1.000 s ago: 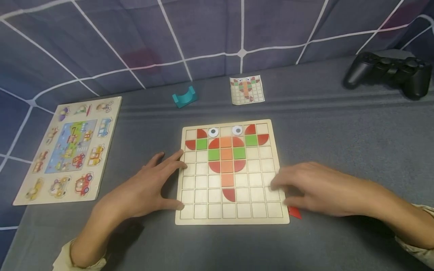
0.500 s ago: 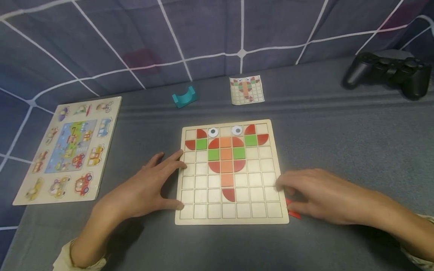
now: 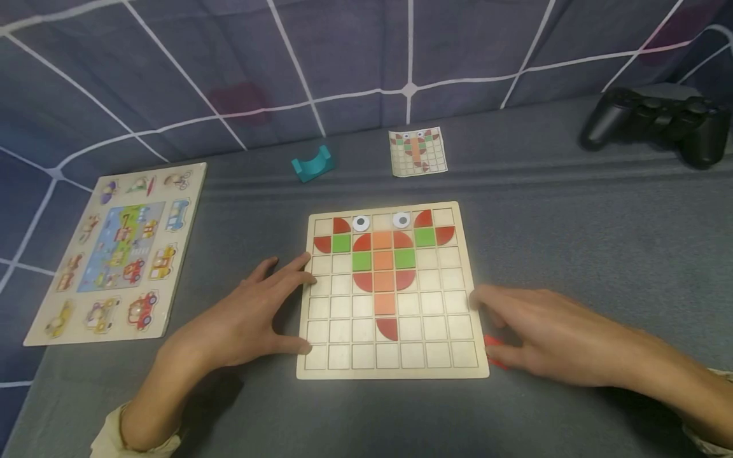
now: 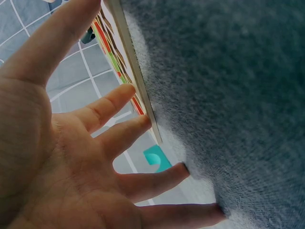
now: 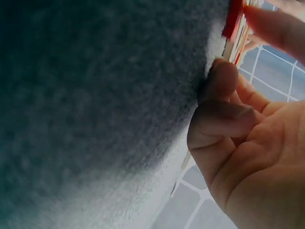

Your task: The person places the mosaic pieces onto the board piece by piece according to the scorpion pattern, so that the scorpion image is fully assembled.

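Note:
A square wooden grid board (image 3: 349, 356) lies flat on the grey cloth. Red quarter-circles (image 3: 387, 329), green squares (image 3: 424, 236), orange squares (image 3: 384, 303) and two googly eyes (image 3: 402, 220) fill some cells. My left hand (image 3: 240, 321) is spread at the board's left side, thumb and fingertips right at the edge. At the right edge, my right hand (image 3: 550, 334) has its index fingertip by the rim and its thumb over a loose red piece (image 5: 233, 19). That piece lies beside the board, mostly hidden by the thumb; in the right wrist view the other fingers curl against the cloth.
Behind the board lie a small printed pattern card (image 3: 418, 152) and a teal curved block (image 3: 313, 165). A wooden vehicle puzzle (image 3: 117, 254) is at the left. A black game controller (image 3: 655, 127) sits at the back right, before the checked cloth (image 3: 355, 57).
My right hand has drawn back rightward and slightly toward me, from over the board's cells to its edge, its thumb now covering the red piece. The left hand has stayed put.

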Demonstrator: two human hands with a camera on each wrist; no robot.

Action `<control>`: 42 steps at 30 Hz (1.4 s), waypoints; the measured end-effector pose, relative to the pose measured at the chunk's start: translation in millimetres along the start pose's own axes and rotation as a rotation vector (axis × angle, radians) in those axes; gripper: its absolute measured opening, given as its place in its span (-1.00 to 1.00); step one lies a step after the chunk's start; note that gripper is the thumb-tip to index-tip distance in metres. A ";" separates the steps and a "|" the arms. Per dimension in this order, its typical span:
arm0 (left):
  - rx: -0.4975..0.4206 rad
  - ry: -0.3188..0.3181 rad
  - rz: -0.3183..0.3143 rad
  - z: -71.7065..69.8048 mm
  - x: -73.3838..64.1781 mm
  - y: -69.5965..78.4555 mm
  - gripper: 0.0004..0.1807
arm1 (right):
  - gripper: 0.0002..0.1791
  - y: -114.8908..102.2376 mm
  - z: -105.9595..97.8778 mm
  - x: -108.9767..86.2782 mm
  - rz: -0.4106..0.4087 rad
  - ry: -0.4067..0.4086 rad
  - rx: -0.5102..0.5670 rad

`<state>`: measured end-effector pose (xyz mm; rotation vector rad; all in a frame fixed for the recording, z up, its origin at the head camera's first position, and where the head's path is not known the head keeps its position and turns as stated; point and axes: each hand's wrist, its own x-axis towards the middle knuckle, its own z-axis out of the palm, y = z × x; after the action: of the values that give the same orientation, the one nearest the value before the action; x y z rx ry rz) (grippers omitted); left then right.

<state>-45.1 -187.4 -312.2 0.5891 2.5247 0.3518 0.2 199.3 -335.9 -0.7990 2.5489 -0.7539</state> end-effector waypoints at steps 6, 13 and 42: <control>-0.001 -0.002 -0.003 -0.1 0.0 0.1 -0.05 | -0.48 -3.5 2.9 0.4 0.011 0.003 0.019; -0.009 -0.001 -0.010 0.7 0.7 -0.3 -0.04 | -0.52 8.5 -2.6 -0.6 -0.013 0.035 -0.037; -0.006 -0.006 -0.007 -0.2 0.5 0.4 -0.05 | -0.81 10.5 -9.4 8.1 -0.121 0.076 -0.071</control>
<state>-45.4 -186.9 -312.2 0.5778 2.5189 0.3543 -14.9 205.3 -336.1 -0.9722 2.6267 -0.7468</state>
